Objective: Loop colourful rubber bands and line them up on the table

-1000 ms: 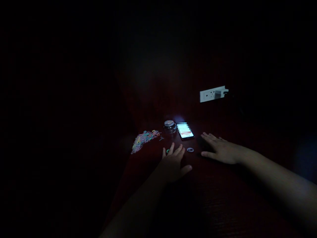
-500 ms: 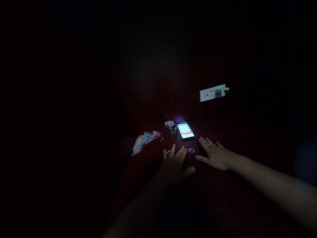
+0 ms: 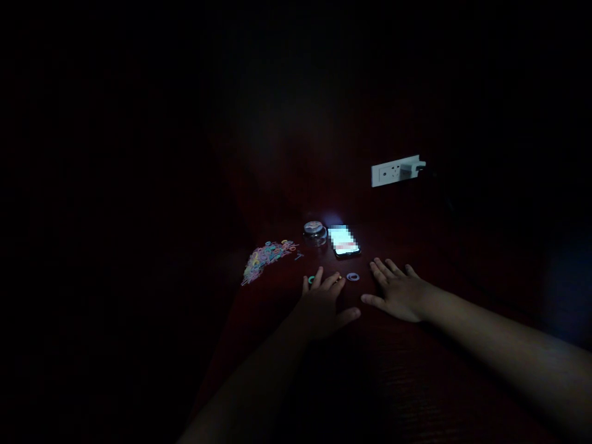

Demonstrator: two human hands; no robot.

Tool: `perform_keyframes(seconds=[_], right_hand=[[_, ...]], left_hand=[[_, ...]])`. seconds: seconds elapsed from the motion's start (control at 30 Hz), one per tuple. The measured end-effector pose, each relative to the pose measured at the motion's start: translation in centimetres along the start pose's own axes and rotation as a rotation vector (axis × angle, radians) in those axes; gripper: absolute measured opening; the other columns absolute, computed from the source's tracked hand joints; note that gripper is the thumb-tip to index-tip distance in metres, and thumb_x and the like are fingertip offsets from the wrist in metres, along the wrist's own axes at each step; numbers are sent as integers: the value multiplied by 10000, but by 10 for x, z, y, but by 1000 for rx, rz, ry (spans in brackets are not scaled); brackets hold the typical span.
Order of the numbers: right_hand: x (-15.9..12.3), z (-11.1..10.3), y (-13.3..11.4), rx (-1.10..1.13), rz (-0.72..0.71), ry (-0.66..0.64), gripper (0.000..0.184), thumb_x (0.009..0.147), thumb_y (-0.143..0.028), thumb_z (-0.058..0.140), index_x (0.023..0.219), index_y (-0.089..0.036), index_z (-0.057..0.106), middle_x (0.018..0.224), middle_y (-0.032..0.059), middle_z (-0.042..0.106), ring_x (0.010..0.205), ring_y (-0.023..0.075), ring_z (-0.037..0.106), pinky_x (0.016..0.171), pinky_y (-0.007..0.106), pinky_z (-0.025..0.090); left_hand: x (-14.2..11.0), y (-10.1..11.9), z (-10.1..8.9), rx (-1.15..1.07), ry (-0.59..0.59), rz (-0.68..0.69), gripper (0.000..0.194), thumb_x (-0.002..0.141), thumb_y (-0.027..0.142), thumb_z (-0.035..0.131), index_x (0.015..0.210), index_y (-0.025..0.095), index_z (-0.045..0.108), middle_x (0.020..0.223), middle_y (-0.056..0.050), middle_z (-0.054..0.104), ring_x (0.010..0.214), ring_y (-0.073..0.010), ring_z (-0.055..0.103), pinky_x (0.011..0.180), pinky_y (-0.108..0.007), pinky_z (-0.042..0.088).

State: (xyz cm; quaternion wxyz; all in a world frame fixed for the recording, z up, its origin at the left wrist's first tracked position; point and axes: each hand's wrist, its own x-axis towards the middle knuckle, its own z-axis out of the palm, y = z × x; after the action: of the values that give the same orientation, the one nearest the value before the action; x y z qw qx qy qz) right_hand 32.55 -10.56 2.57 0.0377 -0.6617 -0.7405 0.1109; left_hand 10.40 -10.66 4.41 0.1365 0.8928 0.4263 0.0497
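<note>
My left hand [image 3: 322,305] lies palm down on the dark red table [image 3: 393,382], its fingers spread and holding nothing. A small green elastic band [image 3: 311,280] shows by its outer fingertips, and a bit of yellow [image 3: 339,279] peeks out near its other fingers. Just right of those fingertips lie purple elastic bands [image 3: 353,277], between the two hands. My right hand [image 3: 395,291] rests flat further right, fingers apart, also with nothing in it. Farther left on the tabletop is a heap of many-coloured elastic bands [image 3: 266,259], with a few loose pieces [image 3: 299,255] beside it.
Behind the hands stands a clear round jar [image 3: 315,234] with a patterned lid. Next to it a phone [image 3: 345,240] lies with its screen lit. A white wall socket [image 3: 393,172] with a plugged-in charger is at the back right. The surroundings are very dark.
The view has shifted slightly, so things sit a little further left and higher. Both hands stay flat and spread; a bit of yellow now shows by the left fingers.
</note>
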Motion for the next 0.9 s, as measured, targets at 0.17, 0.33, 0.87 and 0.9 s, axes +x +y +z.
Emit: perform_keyframes(seconds=[0.17, 0.33, 0.87, 0.9], right_hand=[[1, -15, 11, -87, 12, -87, 1002, 829, -734, 340, 1561, -82, 128, 1618, 147, 97, 1481, 367, 105, 1173, 603, 163], [-3, -22, 13, -93, -4, -56, 1008, 842, -749, 303, 1563, -80, 82, 1620, 136, 73, 1488, 340, 71, 1192, 561, 145], [0, -6, 10, -37, -97, -81, 898, 836, -723, 361, 1495, -113, 382, 1580, 177, 218, 1442, 406, 204, 1147, 621, 233], [1, -5, 12, -20, -115, -59, 855, 846, -704, 373, 1477, -130, 421, 1572, 175, 252, 1439, 405, 215, 1146, 624, 239]], left_hand=[[2, -4, -1, -15, 32, 33, 830, 868, 691, 410, 1523, 200, 277, 1621, -54, 164, 1494, -355, -10, 1163, -662, 72], [3, -9, 5, -43, 2, 36, 813, 878, 682, 401, 1524, 206, 277, 1613, -61, 189, 1491, -371, -8, 1147, -689, 48], [11, -111, 2, -65, 591, -466, 480, 901, 424, 522, 1268, 126, 604, 1377, -122, 567, 1301, -294, 472, 1121, -431, 355], [12, -118, 4, -65, 600, -490, 465, 906, 408, 514, 1258, 119, 610, 1360, -127, 580, 1284, -291, 490, 1112, -423, 366]])
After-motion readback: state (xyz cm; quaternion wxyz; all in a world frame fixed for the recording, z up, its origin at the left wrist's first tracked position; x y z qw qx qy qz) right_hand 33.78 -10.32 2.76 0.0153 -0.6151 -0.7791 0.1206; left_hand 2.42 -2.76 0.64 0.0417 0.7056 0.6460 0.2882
